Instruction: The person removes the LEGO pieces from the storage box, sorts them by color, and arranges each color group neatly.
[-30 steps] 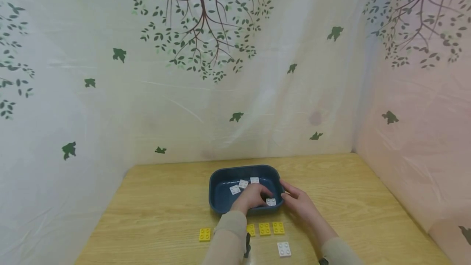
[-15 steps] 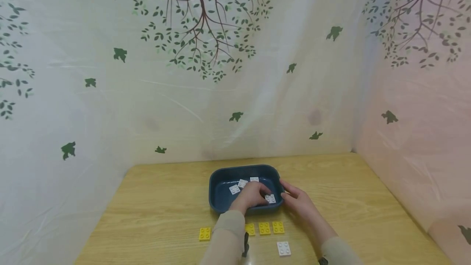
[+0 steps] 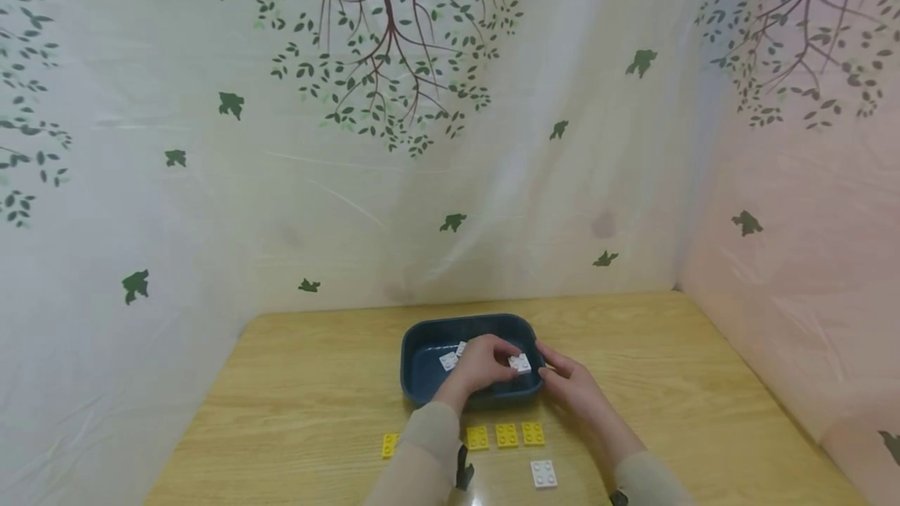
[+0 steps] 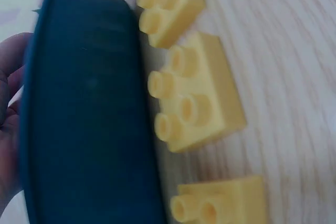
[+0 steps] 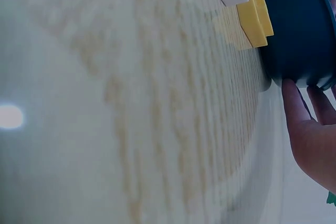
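My left hand (image 3: 481, 365) pinches a white toy building brick (image 3: 519, 364) above the floor of a dark blue tray (image 3: 422, 385), near its right end. Other white bricks (image 3: 448, 361) lie in the tray, partly hidden behind that hand. With fairly straight fingers, my right hand (image 3: 576, 393) touches the outside of the tray's right end; in the right wrist view its fingertips (image 5: 290, 90) meet the wall. In the left wrist view the tray's side (image 4: 94, 103) covers part of the left hand (image 4: 10, 124), and the held brick is hidden.
In front of the tray, several yellow bricks (image 3: 506, 435) stand in a row on the wooden table (image 3: 295, 381). The left sleeve partly covers the leftmost yellow brick (image 3: 390, 446). One white brick (image 3: 544, 474) lies nearer me. Printed sheeting (image 3: 351, 201) surrounds the table.
The left hand has taken hold of the white brick at the tray's right end and lifted it slightly. The right hand has stayed at the tray's end.
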The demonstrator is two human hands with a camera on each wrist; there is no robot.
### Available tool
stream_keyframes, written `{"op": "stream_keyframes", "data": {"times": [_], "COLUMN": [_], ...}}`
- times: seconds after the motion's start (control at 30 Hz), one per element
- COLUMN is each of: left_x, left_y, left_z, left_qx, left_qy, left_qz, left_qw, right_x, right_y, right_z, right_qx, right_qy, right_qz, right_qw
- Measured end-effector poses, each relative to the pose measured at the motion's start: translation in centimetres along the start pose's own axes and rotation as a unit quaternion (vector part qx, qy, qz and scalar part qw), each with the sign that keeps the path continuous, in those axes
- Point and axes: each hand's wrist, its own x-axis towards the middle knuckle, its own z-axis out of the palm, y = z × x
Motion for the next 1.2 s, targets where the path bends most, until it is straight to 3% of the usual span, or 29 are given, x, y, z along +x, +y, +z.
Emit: {"op": "stream_keyframes", "data": {"times": [0.37, 0.67, 0.93, 1.2], "left_x": [-2.7, -5.8, -8.9, -11.4], "left_y": [2.1, 3.1, 2.6, 1.7], "left_z": [-1.6, -2.4, -2.2, -1.2], "left_qx": [-0.038, -0.089, -0.087, -0.046], "left_qy": [0.031, 0.025, 0.032, 0.038], "left_qz": [0.011, -0.01, 0.043, 0.088], "left_qw": [0.9987, 0.9957, 0.9948, 0.9943], "right_x": [-0.3, -0.2, -0.1, -0.3], "right_y": [0.0, 0.2, 0.3, 0.0], "right_z": [0.0, 0.1, 0.3, 0.4], "right_qx": [0.01, 0.025, 0.029, 0.064], "right_qy": [-0.005, 0.003, 0.008, -0.002], "right_qz": [-0.008, -0.012, -0.004, 0.015], "right_qw": [0.9999, 0.9996, 0.9995, 0.9979]}}
